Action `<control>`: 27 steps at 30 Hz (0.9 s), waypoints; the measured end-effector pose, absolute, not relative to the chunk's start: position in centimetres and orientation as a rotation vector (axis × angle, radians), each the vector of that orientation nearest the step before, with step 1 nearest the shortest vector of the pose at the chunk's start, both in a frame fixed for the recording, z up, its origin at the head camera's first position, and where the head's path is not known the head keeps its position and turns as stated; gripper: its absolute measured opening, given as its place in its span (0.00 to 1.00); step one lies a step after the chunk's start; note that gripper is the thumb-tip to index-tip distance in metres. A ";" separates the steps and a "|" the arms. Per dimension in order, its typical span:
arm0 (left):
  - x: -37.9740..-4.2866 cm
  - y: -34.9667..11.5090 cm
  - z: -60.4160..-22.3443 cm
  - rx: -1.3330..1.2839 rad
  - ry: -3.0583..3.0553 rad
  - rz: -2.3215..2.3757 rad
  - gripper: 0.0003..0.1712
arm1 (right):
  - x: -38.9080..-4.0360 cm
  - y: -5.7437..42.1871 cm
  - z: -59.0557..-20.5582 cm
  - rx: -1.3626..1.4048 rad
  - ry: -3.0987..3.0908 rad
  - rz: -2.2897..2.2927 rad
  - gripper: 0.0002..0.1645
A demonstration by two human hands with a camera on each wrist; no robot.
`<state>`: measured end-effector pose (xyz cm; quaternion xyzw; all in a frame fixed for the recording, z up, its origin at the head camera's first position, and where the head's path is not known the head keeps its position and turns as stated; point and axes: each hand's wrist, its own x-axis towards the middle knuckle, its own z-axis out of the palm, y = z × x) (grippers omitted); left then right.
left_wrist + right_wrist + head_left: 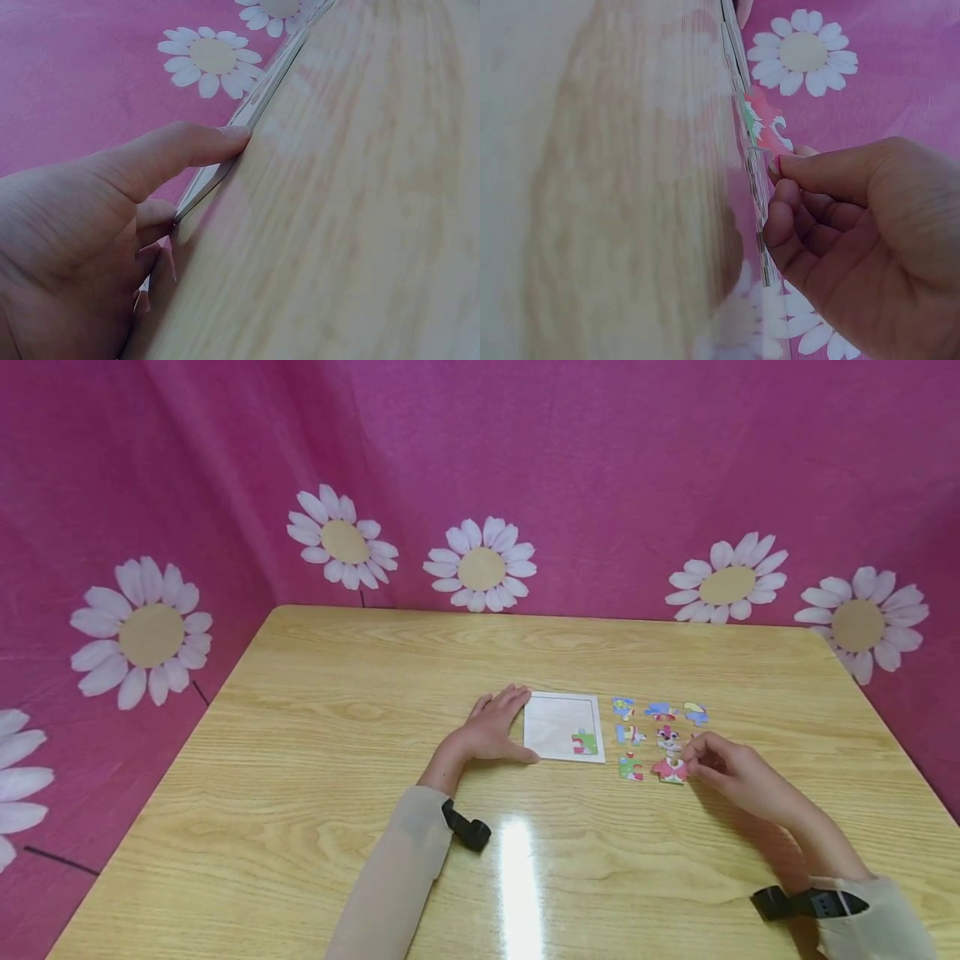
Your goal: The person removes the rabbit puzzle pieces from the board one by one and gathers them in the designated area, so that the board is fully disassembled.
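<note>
A white puzzle tray [558,718] lies on the table with one green and pink piece in its near right corner. My left hand [492,727] rests at its left side, fingers spread and fairly straight, the thumb [217,142] touching the tray's edge. To the right of the tray, my right hand [731,768] pinches a pink and white puzzle piece [670,770] between thumb and fingertips. That piece [765,124] stands tilted up from the table in the right wrist view. Just behind it lies a piece with an animal's face [667,738].
Several loose pieces lie in rows right of the tray, among them a green and pink one [630,767], a blue one [662,711] and a blue and yellow one [695,713]. A pink curtain with white daisies [600,485] hangs behind the wooden table [322,710].
</note>
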<state>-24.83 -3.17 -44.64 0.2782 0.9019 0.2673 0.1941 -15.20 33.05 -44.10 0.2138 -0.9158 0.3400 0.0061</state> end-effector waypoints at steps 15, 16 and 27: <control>-24.9 -3.3 -44.8 0.779 2.520 0.765 0.61 | -15.3 33.2 -44.5 0.667 -2.910 1.049 0.02; -24.9 -3.3 -44.8 0.781 2.520 0.766 0.61 | -15.3 33.2 -44.4 0.660 -2.916 1.044 0.02; -24.9 -3.2 -44.8 0.791 2.530 0.765 0.61 | -16.4 31.3 -43.6 0.614 -2.928 1.025 0.06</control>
